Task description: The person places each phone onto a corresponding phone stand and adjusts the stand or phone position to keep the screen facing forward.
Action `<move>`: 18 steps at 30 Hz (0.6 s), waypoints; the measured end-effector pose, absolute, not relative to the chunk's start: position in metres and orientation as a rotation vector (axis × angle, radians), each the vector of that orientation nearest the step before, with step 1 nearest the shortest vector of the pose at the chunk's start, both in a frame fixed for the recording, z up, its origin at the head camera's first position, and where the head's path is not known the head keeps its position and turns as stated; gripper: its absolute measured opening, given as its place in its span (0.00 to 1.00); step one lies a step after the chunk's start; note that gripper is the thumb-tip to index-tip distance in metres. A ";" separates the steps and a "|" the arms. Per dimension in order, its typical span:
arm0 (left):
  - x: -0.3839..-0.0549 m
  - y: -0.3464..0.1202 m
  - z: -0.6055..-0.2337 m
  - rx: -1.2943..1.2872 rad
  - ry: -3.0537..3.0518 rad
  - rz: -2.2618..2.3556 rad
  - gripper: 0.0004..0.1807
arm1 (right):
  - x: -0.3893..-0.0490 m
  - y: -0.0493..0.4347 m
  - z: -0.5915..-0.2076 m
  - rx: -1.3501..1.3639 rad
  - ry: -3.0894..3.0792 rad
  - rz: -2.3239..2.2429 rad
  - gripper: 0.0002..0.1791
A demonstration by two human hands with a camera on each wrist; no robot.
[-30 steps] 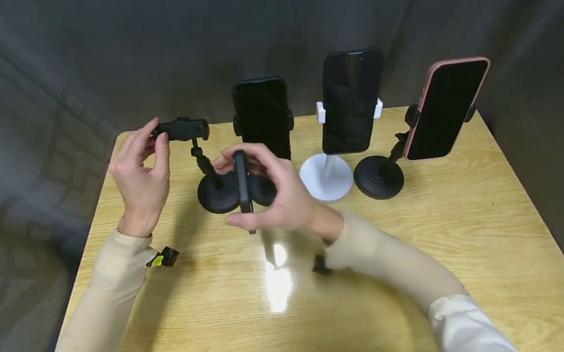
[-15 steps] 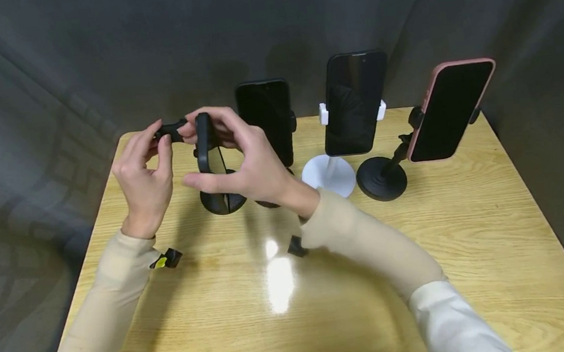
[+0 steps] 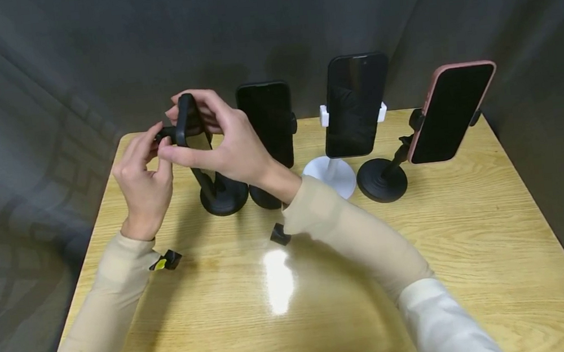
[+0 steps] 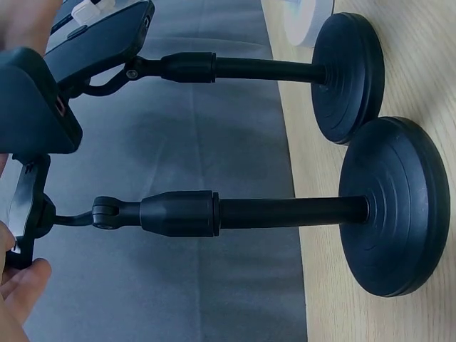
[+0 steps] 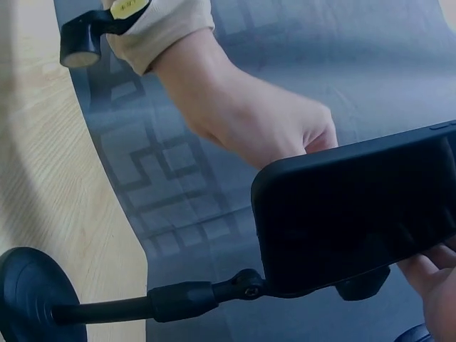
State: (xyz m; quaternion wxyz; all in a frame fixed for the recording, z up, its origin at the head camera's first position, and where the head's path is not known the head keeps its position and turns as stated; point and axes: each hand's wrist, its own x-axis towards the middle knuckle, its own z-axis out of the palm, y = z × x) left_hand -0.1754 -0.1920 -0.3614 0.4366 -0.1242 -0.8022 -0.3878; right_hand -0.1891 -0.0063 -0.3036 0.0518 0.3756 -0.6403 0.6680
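Observation:
My left hand (image 3: 142, 181) pinches the left end of the black clamp (image 4: 32, 206) atop the leftmost phone stand (image 4: 399, 206). A dark smartphone (image 3: 189, 122) is in my right hand (image 3: 233, 141), gripped by its edges between thumb and fingers. It stands nearly edge-on to the head view, right in front of the clamp and close to my left fingertips. In the right wrist view its dark face (image 5: 356, 214) covers most of the clamp and the tips of my left hand (image 5: 256, 117). Whether the phone touches the clamp's inner side, I cannot tell.
To the right, a black phone (image 3: 266, 121) in a black stand, a black phone (image 3: 356, 103) in a white stand (image 3: 330, 177) and a pink-cased phone (image 3: 451, 111) in a black stand (image 3: 381, 180) form a row. Grey cloth (image 3: 267, 19) hangs behind the wooden table (image 3: 452, 250).
My right hand has carried the phone leftward and away from me, up to the clamp of the leftmost stand. My left hand has kept its pinch on the clamp, almost unmoved.

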 end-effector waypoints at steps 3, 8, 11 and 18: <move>-0.175 -0.192 -0.362 -0.304 -1.997 -0.940 0.13 | -0.191 -0.009 -0.304 1.130 -1.946 2.047 0.36; -0.175 -0.195 -0.362 -0.300 -1.991 -0.908 0.12 | -0.193 -0.014 -0.303 1.136 -1.940 2.065 0.36; -0.175 -0.195 -0.363 -0.301 -1.989 -0.897 0.12 | -0.193 -0.017 -0.302 1.140 -1.946 2.059 0.36; -0.175 -0.193 -0.366 -0.311 -1.986 -0.884 0.12 | -0.197 -0.018 -0.306 1.099 -2.008 2.014 0.38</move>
